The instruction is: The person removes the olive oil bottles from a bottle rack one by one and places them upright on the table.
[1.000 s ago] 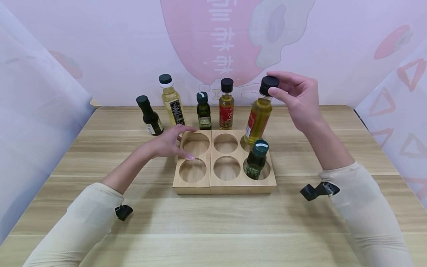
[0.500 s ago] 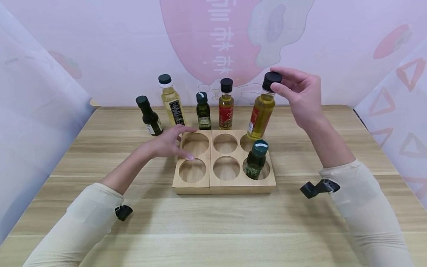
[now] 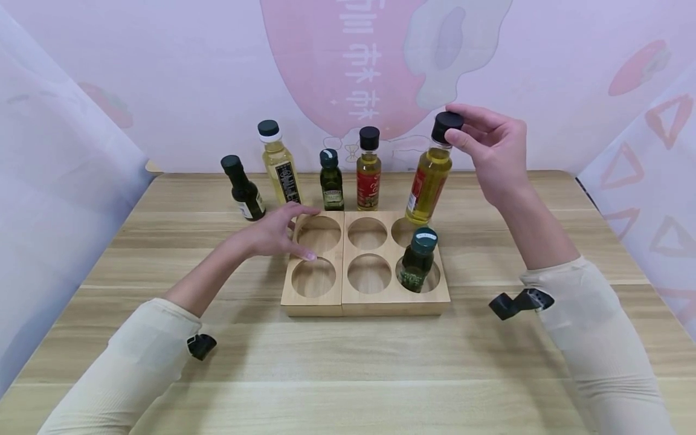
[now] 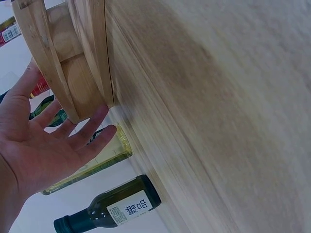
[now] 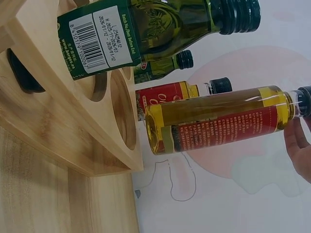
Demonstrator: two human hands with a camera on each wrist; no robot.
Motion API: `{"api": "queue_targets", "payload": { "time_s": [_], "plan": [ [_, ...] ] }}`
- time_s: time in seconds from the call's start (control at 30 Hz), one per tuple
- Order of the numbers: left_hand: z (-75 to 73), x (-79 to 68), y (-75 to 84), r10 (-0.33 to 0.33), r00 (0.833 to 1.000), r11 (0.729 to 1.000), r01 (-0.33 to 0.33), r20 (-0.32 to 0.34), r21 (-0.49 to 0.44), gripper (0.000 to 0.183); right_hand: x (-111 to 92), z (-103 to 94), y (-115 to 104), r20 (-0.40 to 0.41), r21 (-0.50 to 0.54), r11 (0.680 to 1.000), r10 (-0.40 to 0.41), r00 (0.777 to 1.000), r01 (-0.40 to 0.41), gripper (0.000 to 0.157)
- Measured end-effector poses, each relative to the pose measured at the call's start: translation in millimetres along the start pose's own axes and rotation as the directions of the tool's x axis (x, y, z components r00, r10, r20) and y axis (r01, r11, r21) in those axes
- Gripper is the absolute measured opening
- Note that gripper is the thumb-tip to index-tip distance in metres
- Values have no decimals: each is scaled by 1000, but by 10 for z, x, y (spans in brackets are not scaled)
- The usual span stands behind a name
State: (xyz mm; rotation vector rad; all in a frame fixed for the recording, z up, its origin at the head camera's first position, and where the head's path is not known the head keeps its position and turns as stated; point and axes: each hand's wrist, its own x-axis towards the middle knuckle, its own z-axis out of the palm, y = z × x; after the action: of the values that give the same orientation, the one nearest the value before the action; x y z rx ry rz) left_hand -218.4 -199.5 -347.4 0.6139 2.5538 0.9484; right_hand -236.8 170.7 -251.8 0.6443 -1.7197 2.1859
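With its thumb and fingers, my right hand (image 3: 502,154) pinches the black cap of a red-labelled oil bottle (image 3: 429,187). The bottle hangs slightly tilted over the back right hole of a wooden bottle rack (image 3: 394,309). In the right wrist view, the bottom of the oil bottle (image 5: 211,119) is apart from the rack. A small dark green bottle (image 3: 417,266) leans in the front right hole. My left hand (image 3: 269,232) rests at the rack's left end, fingers spread. In the left wrist view, its extended fingertips touch the rack's end (image 4: 85,87).
Behind the rack stand another red-labelled oil bottle (image 3: 368,175), a small green bottle (image 3: 331,184) and a pale yellow oil bottle (image 3: 280,169). A dark bottle (image 3: 244,193) stands at the left. A printed curtain (image 3: 206,78) hangs along the table's (image 3: 348,374) back edge.
My right hand has raised the oil bottle up and rightward, so its base has risen out of the back right hole. My left hand stays in place.
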Motion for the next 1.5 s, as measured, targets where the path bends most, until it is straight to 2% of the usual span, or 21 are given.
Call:
{"api": "queue_targets", "payload": {
  "time_s": [0.37,0.63,0.87,1.03,1.5],
  "plan": [
    [-9,4,-9,-4,1000,1000,4,4,8,91,14,-3,-5,-16,27,1000,9,1000,-8,26],
    [-9,4,1,11,1000,1000,-11,3,8,93,32,-16,18,-39,-33,999,-13,999,12,29],
    [-9,11,2,5,1000,1000,-5,6,3,94,43,-11,-3,-53,61,997,43,998,-39,27],
    [-7,10,2,-3,1000,1000,3,4,-9,94,63,-9,4,-57,81,995,55,997,-50,28],
    [-14,12,4,19,1000,1000,-19,6,11,93,102,-21,36,-88,-18,1000,-4,996,2,26]
  ]
}}
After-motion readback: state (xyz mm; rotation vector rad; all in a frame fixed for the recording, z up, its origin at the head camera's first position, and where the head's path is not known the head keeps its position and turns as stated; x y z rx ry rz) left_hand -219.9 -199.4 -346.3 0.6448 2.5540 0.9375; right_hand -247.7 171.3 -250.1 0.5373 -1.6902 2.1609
